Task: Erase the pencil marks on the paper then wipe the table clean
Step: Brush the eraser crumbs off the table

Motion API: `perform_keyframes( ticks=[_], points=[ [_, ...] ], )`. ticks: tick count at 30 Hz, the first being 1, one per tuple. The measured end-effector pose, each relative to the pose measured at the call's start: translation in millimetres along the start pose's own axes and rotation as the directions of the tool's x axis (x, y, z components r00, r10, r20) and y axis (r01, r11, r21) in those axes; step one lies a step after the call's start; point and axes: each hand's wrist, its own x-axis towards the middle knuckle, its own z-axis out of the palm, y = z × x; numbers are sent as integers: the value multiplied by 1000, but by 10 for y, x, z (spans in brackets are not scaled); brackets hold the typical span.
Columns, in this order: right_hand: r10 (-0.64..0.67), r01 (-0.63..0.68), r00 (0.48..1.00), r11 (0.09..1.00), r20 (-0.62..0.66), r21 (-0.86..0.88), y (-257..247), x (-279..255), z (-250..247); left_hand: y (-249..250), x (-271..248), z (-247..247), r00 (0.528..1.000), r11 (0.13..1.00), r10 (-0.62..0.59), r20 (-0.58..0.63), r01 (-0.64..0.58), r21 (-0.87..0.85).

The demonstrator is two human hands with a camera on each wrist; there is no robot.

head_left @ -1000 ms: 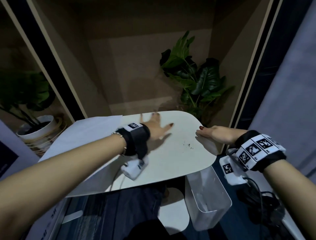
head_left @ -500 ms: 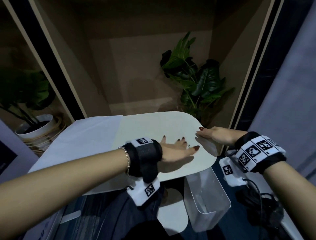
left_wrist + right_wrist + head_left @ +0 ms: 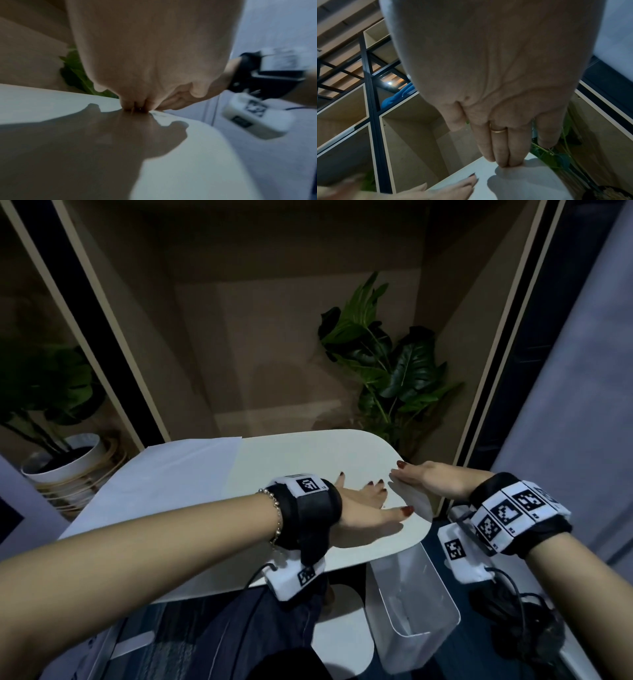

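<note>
My left hand [image 3: 371,496] lies flat on the white table [image 3: 308,453] near its right edge, fingers straight and pointing right. The left wrist view shows the left hand [image 3: 137,105] with its fingertips pressed to the tabletop [image 3: 188,169]. My right hand [image 3: 411,475] rests at the table's right edge, fingers straight and together, just ahead of the left fingertips; the right wrist view has the right hand [image 3: 503,162] touching the rim. The white paper [image 3: 164,474] covers the table's left part. A tiny dark speck [image 3: 383,507] shows by the left thumb; other crumbs are hidden.
A clear plastic bin [image 3: 411,604] stands on the floor below the table's front right corner. A green leafy plant [image 3: 387,371] rises behind the right edge. A white pot [image 3: 68,460] with another plant sits far left. Cables [image 3: 513,618] lie lower right.
My left hand has swept from the far middle of the table toward the right edge, over the dark crumbs, which no longer show. The right hand has stayed at the edge.
</note>
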Motion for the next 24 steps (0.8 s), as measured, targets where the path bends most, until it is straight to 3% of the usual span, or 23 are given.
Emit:
perform_keyframes(
  ticks=[3,6,8,9,11,13,14,17,20,24],
  points=[
    [-4,4,1000,1000,-1,0,7,-23,6,-70,-145,-137,999,1000,-19,-38,19,-9],
    [-7,7,1000,1000,8,11,-67,-152,7,-351,-401,-286,991,987,-82,-107,96,130],
    [-9,10,1000,999,16,-50,-210,-307,43,-596,-583,-318,986,955,-160,-55,169,244],
    [-19,24,999,987,29,-161,-330,-411,77,-714,-670,-314,977,938,-215,-5,208,277],
    [-100,122,992,881,74,-457,-563,-542,248,-936,-782,-272,943,915,-315,110,271,300],
    [-224,284,959,714,176,-640,-758,-616,566,-1099,-795,-202,920,915,-345,186,285,287],
    [-263,352,936,671,235,-652,-836,-659,757,-1141,-777,-160,918,918,-338,205,275,286],
    [-299,455,887,699,353,-552,-906,-785,1232,-1131,-703,-42,934,925,-286,215,210,315],
    [-250,401,912,702,324,-588,-779,-859,1228,-1025,-645,18,956,940,-234,175,177,291],
    [-97,189,980,708,172,-680,-462,-824,860,-999,-571,19,968,952,-198,156,153,265]
  ],
)
